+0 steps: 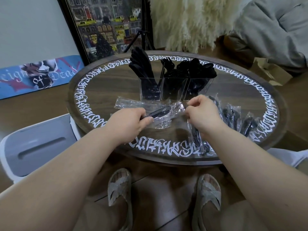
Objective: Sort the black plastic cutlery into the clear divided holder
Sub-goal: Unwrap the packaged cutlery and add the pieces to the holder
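The clear divided holder (173, 89) stands at the middle of the round table, its three compartments filled with black knives (141, 67), forks (170, 69) and spoons (200, 69). Just in front of it my left hand (131, 124) grips the handles of black cutlery (158, 112) that sits inside a clear plastic wrapper (168, 114). My right hand (203, 112) pinches the other end of that wrapper. More wrapped black cutlery packs (233, 117) lie to the right, and one pack (196, 139) lies under my right wrist.
The round wooden table (93, 84) has a ring of white lettering. An empty wrapper (126, 103) lies left of the holder. A white bin (33, 145) stands at the left, a framed picture and tripod behind, a cardboard box (270, 72) at the right.
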The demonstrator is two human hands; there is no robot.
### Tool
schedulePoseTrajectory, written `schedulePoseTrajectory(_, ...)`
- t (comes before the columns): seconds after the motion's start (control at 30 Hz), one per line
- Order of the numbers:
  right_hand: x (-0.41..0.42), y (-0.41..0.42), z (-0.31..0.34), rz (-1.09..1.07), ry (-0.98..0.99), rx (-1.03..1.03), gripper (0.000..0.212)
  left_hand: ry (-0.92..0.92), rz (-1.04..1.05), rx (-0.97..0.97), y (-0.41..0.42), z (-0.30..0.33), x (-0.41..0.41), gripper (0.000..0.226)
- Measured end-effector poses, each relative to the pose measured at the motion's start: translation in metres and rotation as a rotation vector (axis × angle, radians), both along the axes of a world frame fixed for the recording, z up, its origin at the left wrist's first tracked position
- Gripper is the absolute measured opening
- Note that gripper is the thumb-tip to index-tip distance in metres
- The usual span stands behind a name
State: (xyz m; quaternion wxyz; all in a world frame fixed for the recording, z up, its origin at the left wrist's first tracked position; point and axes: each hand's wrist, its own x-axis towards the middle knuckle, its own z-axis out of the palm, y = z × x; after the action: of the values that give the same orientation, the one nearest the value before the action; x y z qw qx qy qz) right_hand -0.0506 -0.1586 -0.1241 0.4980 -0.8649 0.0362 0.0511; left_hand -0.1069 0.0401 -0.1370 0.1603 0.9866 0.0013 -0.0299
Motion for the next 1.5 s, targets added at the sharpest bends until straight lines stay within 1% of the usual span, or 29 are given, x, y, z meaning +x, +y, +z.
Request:
schedulePoseTrajectory(0.03,-0.001,0.001,0.003,-0.006,-0.152,-0.109,0.015,-0.002,0.006,0.013,0.0,0.0,0.0,0.036)
schedulePoseTrajectory(0.07,-0.003,0.001,0.007,0.013,-0.301,-0.159,0.015,-0.002,0.012,0.02,0.0,0.001,0.001,0.035)
schedulePoseTrajectory(0.1,-0.006,0.003,0.01,0.058,-0.394,-0.158,0.015,-0.002,0.016,0.021,0.0,0.001,0.001,0.035)
schedulePoseTrajectory(0.13,-0.009,0.005,0.012,0.114,-0.411,-0.145,0.015,-0.004,0.019,0.018,-0.001,0.002,0.001,0.035)
schedulePoseTrajectory(0.2,-0.009,0.009,0.01,0.203,-0.319,-0.194,0.015,-0.017,0.021,0.012,-0.001,0.002,0.001,0.035)
schedulePoseTrajectory(0.27,-0.005,0.007,0.005,0.242,-0.203,-0.258,0.015,-0.031,0.014,-0.003,-0.002,0.003,0.002,0.036)
schedulePoseTrajectory(0.37,0.0,0.004,0.005,0.234,-0.075,-0.14,0.02,-0.049,-0.017,-0.022,-0.005,0.006,0.001,0.037)
schedulePoseTrajectory(0.47,-0.001,0.003,0.006,0.222,0.014,-0.008,0.02,-0.038,-0.052,-0.005,-0.006,0.006,0.002,0.036)
schedulePoseTrajectory(0.63,0.001,0.004,0.002,0.225,0.069,0.098,0.021,-0.027,-0.088,-0.033,-0.006,0.007,0.002,0.035)
schedulePoseTrajectory(0.7,0.001,0.004,0.001,0.222,0.095,0.127,0.017,-0.019,-0.11,-0.051,-0.007,0.007,0.002,0.037)
schedulePoseTrajectory(0.87,0.004,0.003,0.002,0.236,0.212,0.26,0.016,-0.044,-0.161,-0.038,-0.01,0.006,0.002,0.039)
schedulePoseTrajectory(0.97,0.005,0.002,0.002,0.2,0.217,0.327,0.015,-0.138,-0.094,-0.062,-0.01,0.007,0.001,0.029)
schedulePoseTrajectory(1.03,0.007,0.001,0.002,0.134,0.199,0.373,0.016,-0.235,0.0,-0.08,-0.007,0.008,0.003,0.032)
schedulePoseTrajectory(1.07,0.009,0.0,0.002,0.096,0.191,0.394,0.017,-0.255,0.063,-0.083,-0.004,0.009,0.004,0.034)
schedulePoseTrajectory(1.13,0.011,-0.002,0.002,0.03,0.184,0.419,0.017,-0.235,0.184,-0.068,0.003,0.007,0.005,0.037)
schedulePoseTrajectory(1.2,0.014,-0.004,0.002,-0.003,0.19,0.44,0.016,-0.169,0.265,-0.059,0.007,0.004,0.006,0.042)
schedulePoseTrajectory(1.3,0.015,-0.005,0.001,-0.024,0.208,0.472,0.015,-0.123,0.297,-0.063,0.009,0.001,0.007,0.043)
schedulePoseTrajectory(1.4,0.016,-0.005,0.001,-0.029,0.231,0.487,0.014,-0.164,0.285,-0.041,0.011,-0.002,0.009,0.037)
schedulePoseTrajectory(1.5,0.015,-0.005,0.005,0.018,0.284,0.532,0.011,-0.212,0.279,-0.027,0.013,-0.003,0.012,0.034)
